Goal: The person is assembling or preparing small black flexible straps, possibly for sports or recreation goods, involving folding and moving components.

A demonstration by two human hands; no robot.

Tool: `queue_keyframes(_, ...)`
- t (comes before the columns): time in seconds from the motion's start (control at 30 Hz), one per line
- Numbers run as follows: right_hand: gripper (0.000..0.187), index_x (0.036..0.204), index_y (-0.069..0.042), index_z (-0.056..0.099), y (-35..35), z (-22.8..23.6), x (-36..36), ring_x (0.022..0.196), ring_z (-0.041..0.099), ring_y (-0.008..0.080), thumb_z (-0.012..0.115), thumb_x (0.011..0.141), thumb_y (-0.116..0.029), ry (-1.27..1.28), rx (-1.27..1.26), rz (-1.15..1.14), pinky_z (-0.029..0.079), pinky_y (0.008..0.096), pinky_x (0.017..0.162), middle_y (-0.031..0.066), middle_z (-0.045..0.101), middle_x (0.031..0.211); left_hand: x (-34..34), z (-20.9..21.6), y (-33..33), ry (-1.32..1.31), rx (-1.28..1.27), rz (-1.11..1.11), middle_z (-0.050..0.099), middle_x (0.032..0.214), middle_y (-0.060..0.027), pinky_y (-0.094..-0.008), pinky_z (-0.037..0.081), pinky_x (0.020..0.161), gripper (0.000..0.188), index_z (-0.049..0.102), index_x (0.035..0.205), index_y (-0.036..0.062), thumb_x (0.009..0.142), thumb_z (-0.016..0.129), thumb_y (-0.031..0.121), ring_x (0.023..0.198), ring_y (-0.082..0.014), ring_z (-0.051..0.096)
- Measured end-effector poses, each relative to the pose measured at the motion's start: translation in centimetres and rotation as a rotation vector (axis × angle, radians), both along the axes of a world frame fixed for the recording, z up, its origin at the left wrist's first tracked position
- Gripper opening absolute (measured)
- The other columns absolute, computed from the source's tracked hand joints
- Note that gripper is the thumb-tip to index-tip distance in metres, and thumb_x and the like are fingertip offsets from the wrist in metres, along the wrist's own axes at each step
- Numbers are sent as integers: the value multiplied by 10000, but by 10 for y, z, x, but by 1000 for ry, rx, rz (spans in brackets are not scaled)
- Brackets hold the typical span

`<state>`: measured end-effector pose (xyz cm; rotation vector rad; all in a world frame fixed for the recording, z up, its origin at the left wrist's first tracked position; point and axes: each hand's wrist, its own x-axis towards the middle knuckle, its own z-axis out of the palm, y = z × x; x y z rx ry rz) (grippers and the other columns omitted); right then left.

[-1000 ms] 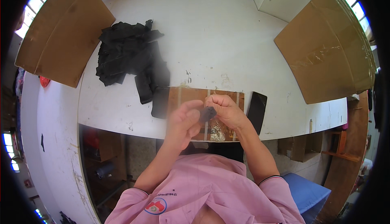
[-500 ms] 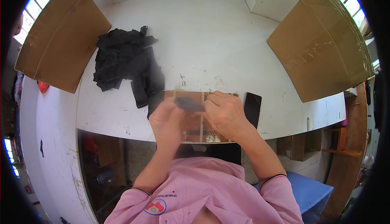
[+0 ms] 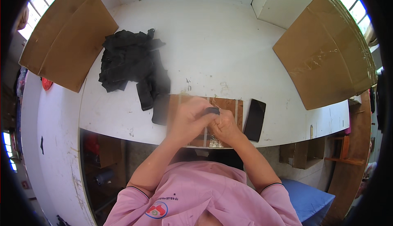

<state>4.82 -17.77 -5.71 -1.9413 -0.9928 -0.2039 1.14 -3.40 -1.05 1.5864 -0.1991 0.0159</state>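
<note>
A small piece of black fabric is bunched up between my two hands, above a brown board at the near edge of the white table. My left hand closes on it with thumb and fingers. Right up against it, my right hand is curled closed at the fabric's lower side; its fingertips are partly hidden. Left of the board lies a heap of black fabric pieces, with some strips trailing down to the board's left edge.
The brown board has pale strips across it. Beside its right edge rests a black phone. Large cardboard pieces stand at the left and right of the white table. A blue surface sits low on the right.
The black fabric was spread flat between my separated hands; now it is bunched small. My left hand has moved right to meet the right hand, and the view has shifted slightly.
</note>
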Motion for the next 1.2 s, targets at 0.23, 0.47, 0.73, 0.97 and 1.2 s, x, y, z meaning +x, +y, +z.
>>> queue_keyframes(0.23,81,738,-27,533,5,-9,-6,546,522,264,541,730,-107,-51,34,2,413,359,457,97,504,632,-2,3,-2,-271,351,120,595,767,-84,-256,427,675,89,601,758,4,694,647,45,791,-177,548)
queue_keyframes(0.47,121,786,-46,543,-4,26,6,567,528,255,581,683,-98,-35,-131,31,419,351,484,86,508,632,-13,4,-1,-39,-290,80,612,853,-98,-238,447,698,212,571,971,-31,793,582,83,793,-128,558)
queue_keyframes(0.73,158,828,-51,574,4,-1,-4,607,538,265,600,686,-115,75,-19,-56,427,367,508,89,531,645,-11,-6,-2,-16,-340,34,608,870,-117,-235,449,703,212,581,952,-28,783,591,100,775,-139,565)
queue_keyframes(0.97,237,920,-68,564,-10,18,2,612,542,261,603,703,-154,6,-172,19,432,364,511,86,543,663,-10,-6,-5,-108,-447,2,595,876,-146,-267,453,705,218,579,951,-32,788,584,112,797,-178,562)
queue_keyframes(1.2,140,817,-49,578,0,-1,-2,572,532,266,592,717,-146,75,-32,-23,423,364,496,91,527,633,-10,2,-8,-73,-394,96,599,822,-134,-256,444,664,154,594,859,-28,777,600,102,757,-164,559)
